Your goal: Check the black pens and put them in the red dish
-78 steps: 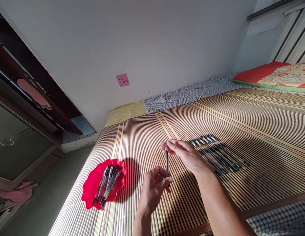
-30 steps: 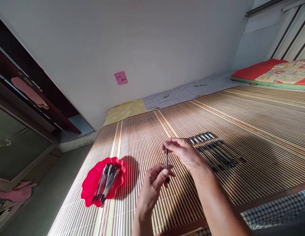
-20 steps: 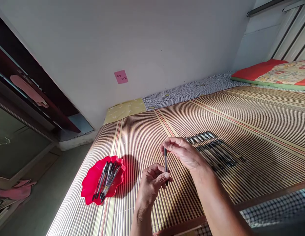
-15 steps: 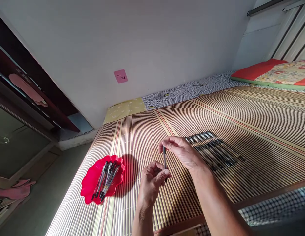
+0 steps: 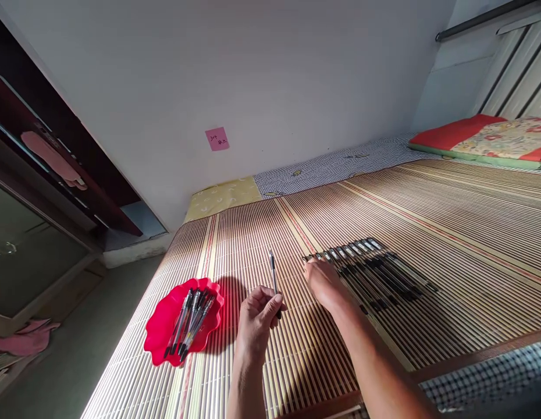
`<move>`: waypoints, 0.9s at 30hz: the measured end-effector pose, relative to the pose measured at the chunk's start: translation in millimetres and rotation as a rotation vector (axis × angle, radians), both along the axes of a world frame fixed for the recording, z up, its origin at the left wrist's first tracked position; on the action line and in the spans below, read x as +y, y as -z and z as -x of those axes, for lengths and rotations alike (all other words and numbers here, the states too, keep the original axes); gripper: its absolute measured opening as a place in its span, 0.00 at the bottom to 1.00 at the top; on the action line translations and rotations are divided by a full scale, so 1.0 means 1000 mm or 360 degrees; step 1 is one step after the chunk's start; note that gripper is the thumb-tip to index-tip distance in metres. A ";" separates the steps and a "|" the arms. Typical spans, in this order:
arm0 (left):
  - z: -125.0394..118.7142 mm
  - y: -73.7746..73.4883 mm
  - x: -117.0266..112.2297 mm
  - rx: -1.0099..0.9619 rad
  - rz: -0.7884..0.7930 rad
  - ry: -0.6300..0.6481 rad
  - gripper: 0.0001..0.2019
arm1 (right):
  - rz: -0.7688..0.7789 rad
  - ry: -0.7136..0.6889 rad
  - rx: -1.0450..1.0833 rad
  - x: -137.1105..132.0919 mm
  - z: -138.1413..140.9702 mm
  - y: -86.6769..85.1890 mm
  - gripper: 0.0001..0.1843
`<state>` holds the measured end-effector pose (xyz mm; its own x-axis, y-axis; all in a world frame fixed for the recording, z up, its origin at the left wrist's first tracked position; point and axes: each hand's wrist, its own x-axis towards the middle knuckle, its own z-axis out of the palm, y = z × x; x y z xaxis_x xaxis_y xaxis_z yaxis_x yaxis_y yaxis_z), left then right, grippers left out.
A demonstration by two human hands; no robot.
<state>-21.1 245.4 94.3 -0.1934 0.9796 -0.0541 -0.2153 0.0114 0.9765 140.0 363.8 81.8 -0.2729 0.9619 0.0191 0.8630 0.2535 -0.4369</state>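
My left hand (image 5: 258, 317) is closed in a pinch around the lower part of a slim dark pen (image 5: 273, 273), which stands nearly upright above the mat. My right hand (image 5: 323, 282) reaches down to the left end of a row of black pen parts (image 5: 379, 273), its fingers pressed together. A dark piece shows at those fingertips, but I cannot make out what they grip. Along the row's far side lie several short pieces with pale labels; longer thin dark pieces lie nearer me. At left, a red scalloped dish (image 5: 159, 326) holds several clear-barrelled pens (image 5: 192, 320).
Everything rests on a striped bamboo mat (image 5: 235, 250) over a bed. The bed's left edge drops to a grey floor (image 5: 126, 291). A pink note (image 5: 217, 139) is on the wall behind. Folded red and floral bedding (image 5: 484, 137) lies at the far right.
My right hand has left the top of the pen and moved right and down to the row of parts. My left hand, still holding the pen, has shifted slightly left.
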 end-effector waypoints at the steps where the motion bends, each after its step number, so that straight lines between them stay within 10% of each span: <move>1: -0.001 0.000 0.000 -0.0008 0.0010 -0.0002 0.26 | 0.0016 -0.0008 -0.0021 0.001 0.002 0.002 0.14; 27: 0.000 0.000 -0.001 0.0117 -0.0001 0.0073 0.25 | -0.0008 -0.0127 0.0250 -0.027 0.033 0.003 0.07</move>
<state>-21.4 244.8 94.3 -0.1520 0.9875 -0.0410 -0.1422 0.0192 0.9897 106.7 336.8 79.1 -0.3419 0.9370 0.0720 0.7614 0.3211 -0.5632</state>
